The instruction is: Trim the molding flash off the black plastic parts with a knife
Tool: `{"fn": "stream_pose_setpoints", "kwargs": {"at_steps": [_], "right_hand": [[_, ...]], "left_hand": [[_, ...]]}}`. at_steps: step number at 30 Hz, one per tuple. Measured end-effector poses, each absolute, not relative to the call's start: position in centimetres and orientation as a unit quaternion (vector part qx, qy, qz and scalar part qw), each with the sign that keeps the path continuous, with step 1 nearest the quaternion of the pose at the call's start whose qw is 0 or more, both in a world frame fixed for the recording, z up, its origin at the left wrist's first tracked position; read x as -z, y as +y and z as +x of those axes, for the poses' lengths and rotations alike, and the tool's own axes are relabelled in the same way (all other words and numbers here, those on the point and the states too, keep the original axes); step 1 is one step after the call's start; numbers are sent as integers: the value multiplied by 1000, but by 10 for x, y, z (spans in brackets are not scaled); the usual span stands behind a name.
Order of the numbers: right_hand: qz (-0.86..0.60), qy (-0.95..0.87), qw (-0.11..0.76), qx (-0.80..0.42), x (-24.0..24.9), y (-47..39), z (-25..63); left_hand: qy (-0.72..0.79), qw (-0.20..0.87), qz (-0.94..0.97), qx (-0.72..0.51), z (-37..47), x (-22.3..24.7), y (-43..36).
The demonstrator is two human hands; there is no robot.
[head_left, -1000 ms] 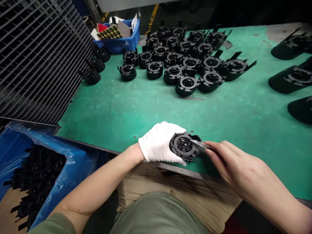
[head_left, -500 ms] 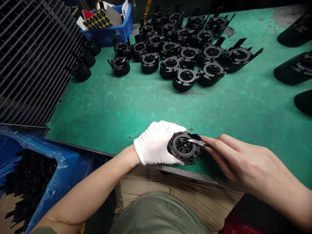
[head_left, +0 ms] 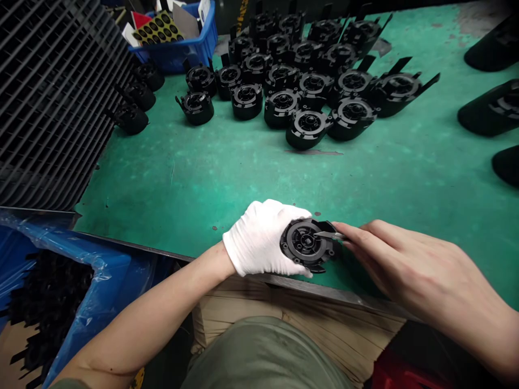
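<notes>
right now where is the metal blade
In the head view, the metal blade is right of centre, in the right hand, its tip at the round black part.

soft glare mottles the green surface — shadow darkens it beside the right hand — while wide-angle stretch skews the black cylinders at the right edge.
</notes>
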State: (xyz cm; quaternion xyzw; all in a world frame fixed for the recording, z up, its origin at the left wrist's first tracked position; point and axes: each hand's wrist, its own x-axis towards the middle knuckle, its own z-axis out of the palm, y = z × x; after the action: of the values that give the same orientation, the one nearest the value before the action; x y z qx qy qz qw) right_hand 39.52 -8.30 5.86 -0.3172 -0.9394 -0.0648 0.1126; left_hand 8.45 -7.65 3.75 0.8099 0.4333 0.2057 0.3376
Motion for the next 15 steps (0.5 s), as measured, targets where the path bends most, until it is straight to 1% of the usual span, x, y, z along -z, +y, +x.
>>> {"fn": "stream_pose_setpoints", "kwargs": {"at_steps": [4, 10, 15], "right_hand": [[-325, -937, 110, 66, -59, -88, 395], [-356, -925, 130, 24, -53, -97, 393], [-344, -929, 128, 30, -54, -93, 393]], "left_hand": [[429, 338, 810, -214, 84, -35, -77], [436, 343, 810, -192, 84, -37, -75], [436, 344, 808, -195, 85, -37, -74]]}}
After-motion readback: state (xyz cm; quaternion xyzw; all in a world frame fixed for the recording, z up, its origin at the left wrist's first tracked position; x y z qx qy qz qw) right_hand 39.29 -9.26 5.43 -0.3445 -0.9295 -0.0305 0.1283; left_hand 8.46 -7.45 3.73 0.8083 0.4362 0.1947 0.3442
